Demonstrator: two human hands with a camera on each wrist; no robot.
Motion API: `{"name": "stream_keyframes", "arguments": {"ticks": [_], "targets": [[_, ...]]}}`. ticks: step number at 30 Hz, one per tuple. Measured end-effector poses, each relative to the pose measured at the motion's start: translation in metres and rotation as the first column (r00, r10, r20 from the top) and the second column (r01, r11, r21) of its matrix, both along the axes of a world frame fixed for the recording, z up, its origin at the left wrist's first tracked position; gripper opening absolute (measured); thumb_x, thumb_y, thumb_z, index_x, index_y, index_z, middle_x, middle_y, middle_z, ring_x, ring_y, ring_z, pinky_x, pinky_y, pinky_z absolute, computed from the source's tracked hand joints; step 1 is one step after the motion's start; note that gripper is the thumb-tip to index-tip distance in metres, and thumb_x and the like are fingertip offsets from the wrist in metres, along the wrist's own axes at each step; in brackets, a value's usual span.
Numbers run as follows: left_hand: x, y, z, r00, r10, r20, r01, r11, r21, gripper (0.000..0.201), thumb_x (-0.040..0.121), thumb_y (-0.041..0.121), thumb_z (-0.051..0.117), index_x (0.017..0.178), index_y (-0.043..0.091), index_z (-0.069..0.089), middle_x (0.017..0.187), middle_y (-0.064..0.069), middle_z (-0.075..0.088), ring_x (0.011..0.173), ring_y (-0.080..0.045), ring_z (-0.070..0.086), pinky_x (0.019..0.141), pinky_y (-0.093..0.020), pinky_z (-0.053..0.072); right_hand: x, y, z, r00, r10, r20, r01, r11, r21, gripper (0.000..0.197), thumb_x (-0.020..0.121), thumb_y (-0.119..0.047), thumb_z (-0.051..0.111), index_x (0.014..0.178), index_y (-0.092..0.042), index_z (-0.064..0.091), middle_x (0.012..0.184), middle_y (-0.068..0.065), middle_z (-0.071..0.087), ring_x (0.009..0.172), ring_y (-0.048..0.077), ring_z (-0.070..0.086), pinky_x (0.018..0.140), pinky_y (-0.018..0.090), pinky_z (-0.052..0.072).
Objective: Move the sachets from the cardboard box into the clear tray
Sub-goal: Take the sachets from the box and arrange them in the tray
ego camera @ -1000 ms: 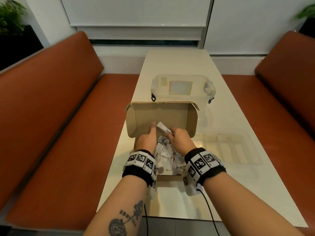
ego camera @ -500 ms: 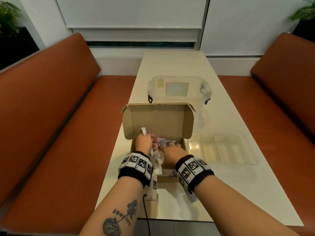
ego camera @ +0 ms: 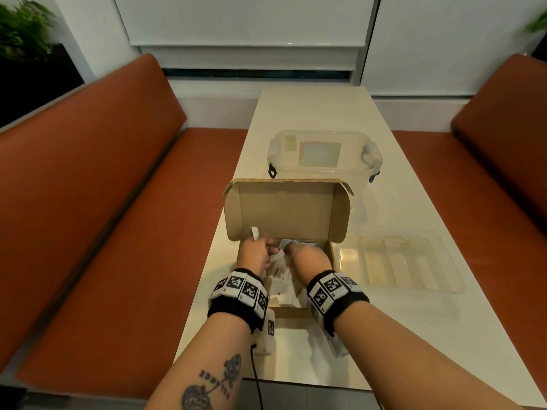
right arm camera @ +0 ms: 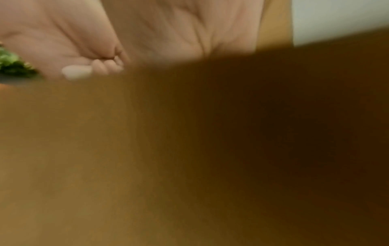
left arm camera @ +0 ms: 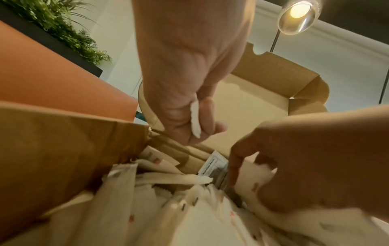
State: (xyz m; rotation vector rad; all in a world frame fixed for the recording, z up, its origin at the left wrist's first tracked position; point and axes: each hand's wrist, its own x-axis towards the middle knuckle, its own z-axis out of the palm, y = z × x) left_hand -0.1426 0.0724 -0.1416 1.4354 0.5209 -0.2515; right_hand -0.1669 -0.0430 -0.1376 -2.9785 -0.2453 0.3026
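Filling the low cardboard box (ego camera: 331, 258) at the centre of the head view, the sachets (ego camera: 284, 279) lie in a loose white heap, some on edge, with one grey printed packet (left arm camera: 214, 168) standing among them near the far wall. That jumble is probably why both hands are in the box at once: single packets have to be teased free.

In the left wrist view the left hand (left arm camera: 185, 93) hangs above the heap with its fingers curled round one slim white sachet (left arm camera: 195, 119), whose end pokes out below the fist; it is already clear of the pile. The right hand (left arm camera: 299, 168), lower right of that frame, has its fingers bent down into the packets beside the grey one, seemingly working to get hold of more. Whether it actually grips anything I cannot tell; the right wrist view is mostly blurred cardboard.

The lid flap (ego camera: 284, 208) stands upright at the back, keeping the opening free. The clear tray (ego camera: 455, 279), divided into long slots, sits just right of the box, a short carry for the hands, and looks empty so far. Behind the flap rests a lidded plastic tub (ego camera: 325, 152) on the pale table (ego camera: 310, 113).
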Motion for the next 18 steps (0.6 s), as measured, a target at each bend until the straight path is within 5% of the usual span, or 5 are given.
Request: {"name": "stream_keyframes", "arguments": {"ticks": [7,10,14,18], "targets": [[-0.002,-0.002,-0.003,0.999,0.033,-0.033,-0.033,0.999,0.007,0.025,0.100,0.015,0.038,0.085,0.004,0.054,0.066,-0.009,0.053,0.049,-0.015,0.044,0.036,-0.019,0.034,0.000,-0.016,0.025,0.977,-0.168,0.131,0.122,0.946,0.299,0.034,0.092,0.002,0.041,0.123,-0.009,0.051,0.103,0.018,0.065,0.095,0.033,0.064,0.078,0.036,0.049],[-0.001,-0.008,-0.004,0.997,-0.007,-0.071,0.003,0.998,-0.057,0.024,0.099,0.016,0.038,0.090,0.004,0.058,0.077,-0.013,0.061,0.060,-0.020,0.055,0.051,-0.027,0.043,-0.001,-0.009,0.035,0.958,-0.216,0.188,0.100,0.867,0.488,0.036,0.094,-0.003,0.046,0.128,-0.013,0.049,0.105,0.015,0.065,0.094,0.028,0.063,0.083,0.037,0.053],[-0.002,-0.018,0.006,0.997,-0.049,-0.061,0.028,0.955,-0.297,0.027,0.096,0.027,0.045,0.087,0.014,0.066,0.087,-0.011,0.069,0.077,-0.027,0.066,0.065,-0.038,0.054,0.003,0.004,0.043,0.953,-0.264,0.147,0.107,0.748,0.655,0.037,0.092,-0.005,0.049,0.128,-0.014,0.051,0.119,0.011,0.058,0.107,0.023,0.057,0.095,0.034,0.048],[-0.005,-0.019,0.016,0.997,-0.010,-0.081,-0.027,0.895,-0.445,0.042,0.095,0.048,0.045,0.109,0.013,0.063,0.097,-0.012,0.072,0.084,-0.026,0.071,0.069,-0.038,0.055,0.005,0.007,0.042,0.965,-0.247,0.084,0.142,0.765,0.628,0.041,0.095,-0.009,0.047,0.135,-0.012,0.046,0.127,0.015,0.054,0.113,0.027,0.054,0.100,0.035,0.043]]}}
